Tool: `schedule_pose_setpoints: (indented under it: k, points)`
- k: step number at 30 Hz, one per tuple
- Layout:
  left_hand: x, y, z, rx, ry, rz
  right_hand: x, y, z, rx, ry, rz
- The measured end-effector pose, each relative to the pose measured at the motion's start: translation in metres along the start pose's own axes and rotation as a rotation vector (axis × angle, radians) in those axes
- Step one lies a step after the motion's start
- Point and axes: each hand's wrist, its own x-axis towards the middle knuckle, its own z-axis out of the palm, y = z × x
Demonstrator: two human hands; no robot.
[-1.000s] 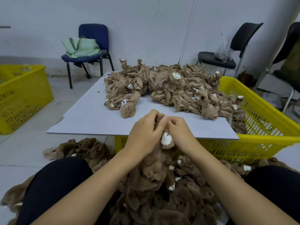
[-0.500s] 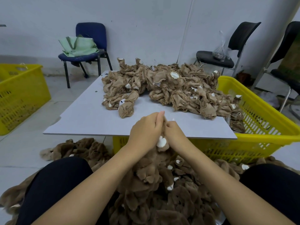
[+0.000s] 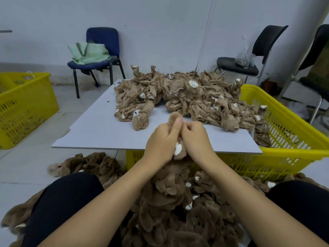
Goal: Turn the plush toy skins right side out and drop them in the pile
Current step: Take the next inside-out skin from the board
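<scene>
I see my left hand (image 3: 162,139) and right hand (image 3: 195,138) pressed together, both pinching one furry plush skin (image 3: 175,120) over the lap pile (image 3: 178,211). Inside-out skins (image 3: 187,97) lie heaped on the surface (image 3: 99,129).

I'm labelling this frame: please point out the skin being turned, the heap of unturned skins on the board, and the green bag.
Skin being turned (image 3: 175,117), head view: furry tip above the hands.
Heap of unturned skins (image 3: 192,102), head view: middle of the heap.
Green bag (image 3: 89,53), head view: its front face.
</scene>
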Motion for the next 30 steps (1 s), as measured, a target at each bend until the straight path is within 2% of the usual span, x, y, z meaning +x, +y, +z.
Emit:
schedule_pose_setpoints:
  k: [3, 7, 9, 11, 15, 20, 22, 26, 28, 30]
  points:
    - [0.003, -0.006, 0.003, 0.002, -0.053, -0.036, 0.003, 0.003, 0.000, -0.063, 0.003, -0.042]
    - [-0.012, -0.030, 0.014, 0.268, -0.163, -0.114, -0.012, 0.034, 0.010, -0.150, -0.151, 0.095]
    - [-0.016, -0.034, 0.019, 0.278, -0.173, -0.145, -0.018, 0.041, 0.013, -0.121, -0.163, 0.111]
    - [-0.015, -0.030, 0.020, 0.263, -0.100, -0.144, -0.017, 0.038, 0.013, -0.135, -0.155, 0.106]
    - [-0.011, -0.017, 0.017, 0.286, 0.112, -0.019, -0.014, 0.030, 0.013, -0.179, -0.121, 0.087]
    - [-0.004, -0.004, 0.017, 0.136, 0.192, -0.027, -0.011, 0.018, 0.011, -0.032, -0.023, 0.063]
    - [0.002, -0.007, 0.020, 0.086, 0.126, -0.111, -0.010, 0.016, 0.009, -0.025, 0.006, 0.072]
    - [0.003, -0.025, 0.033, -0.068, -0.193, -0.355, -0.014, 0.028, 0.011, -0.121, -0.082, 0.202]
    - [0.000, -0.026, 0.035, -0.028, -0.216, -0.380, -0.018, 0.033, 0.012, -0.095, -0.098, 0.251]
    - [0.003, -0.022, 0.033, 0.085, -0.186, -0.337, -0.020, 0.031, 0.011, -0.064, -0.066, 0.222]
